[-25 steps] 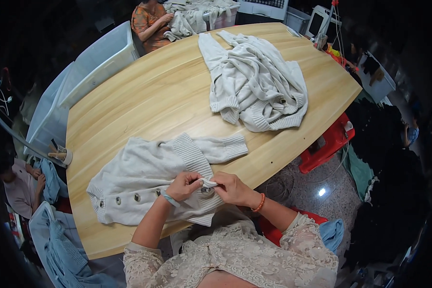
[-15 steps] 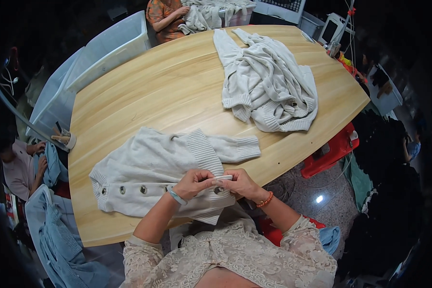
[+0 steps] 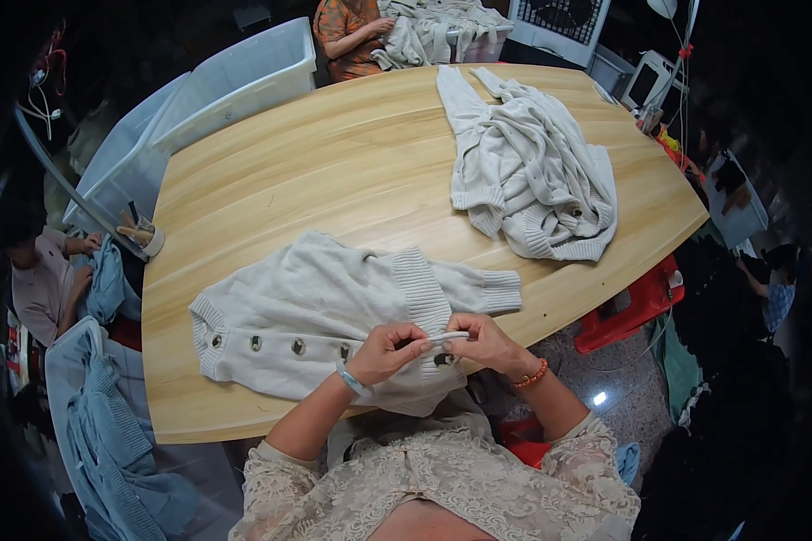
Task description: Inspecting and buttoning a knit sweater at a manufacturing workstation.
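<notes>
A cream knitted cardigan (image 3: 325, 270) lies sideways on the table's near side, its ribbed neckband at the left and ribbed hem toward the right. Large dark buttons in pale surrounds run along its front band. Near the hem, my left hand (image 3: 388, 354) pinches the edge of the band between thumb and fingers. Close beside it, my right hand (image 3: 487, 349) grips the same edge, and a short folded strip shows between both hands. One dark button sits just below my right fingers. Part of the band is hidden under my hands.
More cream knitwear (image 3: 537, 171) is heaped on the wooden table (image 3: 271, 180) at the far right. Pale plastic bins (image 3: 244, 72) stand behind the left edge, near a cup of tools (image 3: 144, 236). A red stool (image 3: 632, 307) is at the right. Co-workers handle garments at left and back.
The whole view has shifted, so the table sits further right. Both hands keep hold of the cardigan's band, slightly further apart, with more of the folded edge showing between them.
</notes>
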A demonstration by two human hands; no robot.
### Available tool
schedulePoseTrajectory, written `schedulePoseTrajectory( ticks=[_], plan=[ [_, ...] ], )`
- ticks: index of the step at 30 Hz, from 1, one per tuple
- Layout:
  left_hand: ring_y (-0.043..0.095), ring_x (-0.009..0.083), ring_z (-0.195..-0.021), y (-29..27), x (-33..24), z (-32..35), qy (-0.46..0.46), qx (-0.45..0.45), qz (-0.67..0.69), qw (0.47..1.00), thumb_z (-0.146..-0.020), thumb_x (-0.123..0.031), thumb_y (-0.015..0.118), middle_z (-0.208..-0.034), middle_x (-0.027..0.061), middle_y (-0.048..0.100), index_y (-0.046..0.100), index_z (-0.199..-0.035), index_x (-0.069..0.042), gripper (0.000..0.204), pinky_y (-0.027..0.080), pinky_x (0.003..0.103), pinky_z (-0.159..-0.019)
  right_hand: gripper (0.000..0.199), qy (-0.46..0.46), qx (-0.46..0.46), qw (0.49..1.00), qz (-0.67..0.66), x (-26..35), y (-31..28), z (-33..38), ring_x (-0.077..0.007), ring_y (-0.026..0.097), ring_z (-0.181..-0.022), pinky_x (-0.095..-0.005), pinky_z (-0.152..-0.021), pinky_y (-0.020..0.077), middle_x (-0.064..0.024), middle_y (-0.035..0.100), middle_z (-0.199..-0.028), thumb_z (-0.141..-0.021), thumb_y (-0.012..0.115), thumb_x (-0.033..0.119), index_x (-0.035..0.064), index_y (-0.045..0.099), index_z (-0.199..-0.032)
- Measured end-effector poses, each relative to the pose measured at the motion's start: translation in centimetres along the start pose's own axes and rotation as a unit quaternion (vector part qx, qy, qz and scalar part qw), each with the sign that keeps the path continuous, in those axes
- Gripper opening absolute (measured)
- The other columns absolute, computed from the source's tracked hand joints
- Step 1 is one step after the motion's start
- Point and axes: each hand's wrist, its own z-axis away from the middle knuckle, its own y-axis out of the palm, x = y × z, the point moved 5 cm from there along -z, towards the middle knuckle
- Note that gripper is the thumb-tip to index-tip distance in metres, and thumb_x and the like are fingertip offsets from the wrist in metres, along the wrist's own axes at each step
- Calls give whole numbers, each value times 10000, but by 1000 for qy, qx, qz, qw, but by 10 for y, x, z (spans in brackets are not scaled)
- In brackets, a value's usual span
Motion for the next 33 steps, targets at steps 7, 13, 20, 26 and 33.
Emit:
schedulePoseTrajectory(
  ticks=[7, 13, 20, 26, 33],
  plan=[
    [367, 355, -1293, -63, -24, 81, 10, -235, -681, 693, -598, -460, 850, -1336, 157, 444, 433, -1388, -88, 967, 242, 529, -1075, 483, -228, -250, 829, 445, 49, -32, -2, -321, 565, -1064, -373, -942, 448, -172, 576, -1130, -768, 727, 82, -11, 536, -1201],
    [501, 330, -1109, -110, 1, 108, -45, -287, -603, 743, -675, -184, 753, -1140, 138, 549, 522, -1239, -66, 621, 345, 465, -967, 1062, -192, -65, 810, 550, 44, 35, -55, -408, 281, -1401, -459, -1154, 266, -232, 306, -1502, -646, 860, 336, 111, 272, -1502],
    [546, 349, -1035, -92, 0, 111, 38, -289, -558, 777, -715, -104, 708, -1094, 153, 579, 565, -1172, -43, 483, 420, 427, -892, 799, -179, -52, 790, 584, 8, 58, -76, -355, 554, -1040, -422, -877, 484, -178, 536, -1087, -705, 768, 257, 78, 420, -1402],
    [448, 392, -1216, -77, -12, 145, 45, -380, -577, 722, -750, -138, 736, -1298, 192, 488, 541, -1265, -57, 556, 345, 463, -1030, 276, -186, -108, 882, 420, 6, 21, -75, -320, 626, -907, -393, -775, 505, -100, 620, -972, -811, 676, 213, 109, 681, -1067],
    [562, 191, -1049, -51, 36, 202, -40, -471, -66, 879, -877, -47, 665, -1252, 144, 528, 446, -1372, -11, 543, 484, 304, -895, 305, -109, -87, 916, 376, 0, 1, -86, -306, 613, -922, -367, -818, 484, -141, 635, -1003, -856, 678, 243, 56, 670, -1097]
  ],
)
